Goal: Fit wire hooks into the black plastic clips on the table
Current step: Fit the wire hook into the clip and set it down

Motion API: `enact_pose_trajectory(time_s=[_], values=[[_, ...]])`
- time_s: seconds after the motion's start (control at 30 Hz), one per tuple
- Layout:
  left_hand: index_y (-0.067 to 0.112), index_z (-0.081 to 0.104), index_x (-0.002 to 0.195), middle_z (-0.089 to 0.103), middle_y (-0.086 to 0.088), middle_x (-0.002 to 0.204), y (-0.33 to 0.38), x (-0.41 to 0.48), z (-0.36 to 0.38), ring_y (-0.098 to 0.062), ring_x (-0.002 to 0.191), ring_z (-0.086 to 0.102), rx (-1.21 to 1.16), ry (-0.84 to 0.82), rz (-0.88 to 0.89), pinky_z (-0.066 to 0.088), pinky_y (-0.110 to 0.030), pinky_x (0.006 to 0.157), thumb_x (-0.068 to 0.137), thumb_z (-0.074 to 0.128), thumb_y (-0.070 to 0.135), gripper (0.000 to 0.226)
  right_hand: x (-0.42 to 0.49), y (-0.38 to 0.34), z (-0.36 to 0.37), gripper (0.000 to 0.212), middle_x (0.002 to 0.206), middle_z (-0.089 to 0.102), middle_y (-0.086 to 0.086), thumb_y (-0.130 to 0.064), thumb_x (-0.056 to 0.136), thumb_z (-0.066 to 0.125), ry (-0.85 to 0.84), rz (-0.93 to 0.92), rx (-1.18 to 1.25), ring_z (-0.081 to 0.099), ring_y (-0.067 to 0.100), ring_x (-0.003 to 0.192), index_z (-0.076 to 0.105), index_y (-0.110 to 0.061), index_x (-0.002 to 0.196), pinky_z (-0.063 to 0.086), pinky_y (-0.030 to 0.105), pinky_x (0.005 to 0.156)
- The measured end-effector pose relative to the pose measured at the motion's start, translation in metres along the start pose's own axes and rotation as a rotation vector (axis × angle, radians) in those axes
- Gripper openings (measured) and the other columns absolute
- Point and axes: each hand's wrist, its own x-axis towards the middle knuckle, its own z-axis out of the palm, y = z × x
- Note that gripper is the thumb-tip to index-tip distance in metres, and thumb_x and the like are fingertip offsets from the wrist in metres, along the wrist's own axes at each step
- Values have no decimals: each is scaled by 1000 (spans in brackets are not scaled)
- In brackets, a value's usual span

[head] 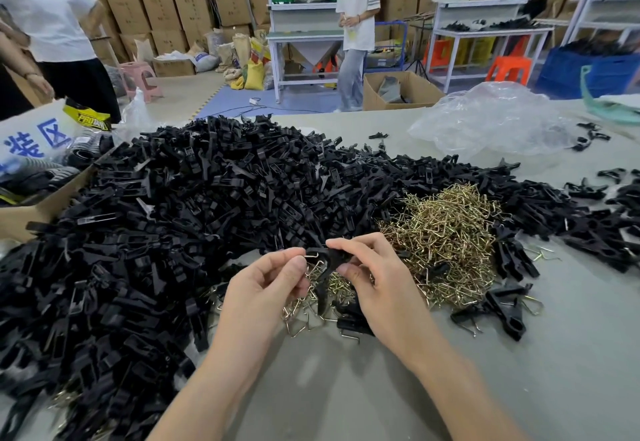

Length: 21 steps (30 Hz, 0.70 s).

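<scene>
A black plastic clip [325, 269] hangs between my two hands above the grey table [519, 354]. My right hand [372, 279] pinches its upper part between thumb and forefinger. My left hand [265, 286] pinches a wire hook [313, 257] at the clip's top left end. A heap of brass-coloured wire hooks [440, 232] lies just behind and right of my hands. A big mound of black clips [166, 225] covers the table's left and middle.
Finished clips with hooks [502, 305] lie to the right. A crumpled clear plastic bag [491, 118] sits at the far right, a cardboard box [20, 212] at the left edge. People stand beyond the table among stacked cartons and benches.
</scene>
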Motion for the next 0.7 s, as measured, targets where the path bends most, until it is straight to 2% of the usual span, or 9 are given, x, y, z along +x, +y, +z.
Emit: enact_pose_trajectory(time_s=[0.1,0.2,0.33,0.5,0.7], values=[[25,79,95,71,-5,75,-1,-1,2,-14,71,64,-6,-26,-20,54,-36,79,91,70,21,10,-1,0,1,36,110,51,-15,-10,98,62,-12,-8,-4,57,1,100,66,-31,127,41,6,85],[17,78,97,70,-6,76,-1,-2,3,-14,70,63,-19,-28,-24,51,-41,81,90,70,19,11,-1,0,1,35,107,52,-14,-11,98,62,-9,-17,-24,57,1,99,66,-30,128,41,7,83],[13,73,108,68,-5,73,-1,-2,5,-13,67,60,-42,-14,-20,51,-37,82,88,70,19,21,-2,1,1,35,104,50,-14,-13,98,62,1,-58,-100,56,2,93,66,-28,130,43,10,78],[19,73,108,64,-4,68,-2,0,4,-18,70,56,9,-5,13,48,-41,82,91,69,17,17,-3,0,1,36,104,49,-11,-11,98,62,0,-82,-129,56,3,93,66,-26,130,46,15,79],[26,73,107,65,2,66,-1,1,0,-8,65,59,108,2,59,50,-20,72,93,69,22,15,-3,-2,-1,37,106,50,-8,-10,98,63,-2,-109,-172,55,4,91,67,-25,131,47,22,79]])
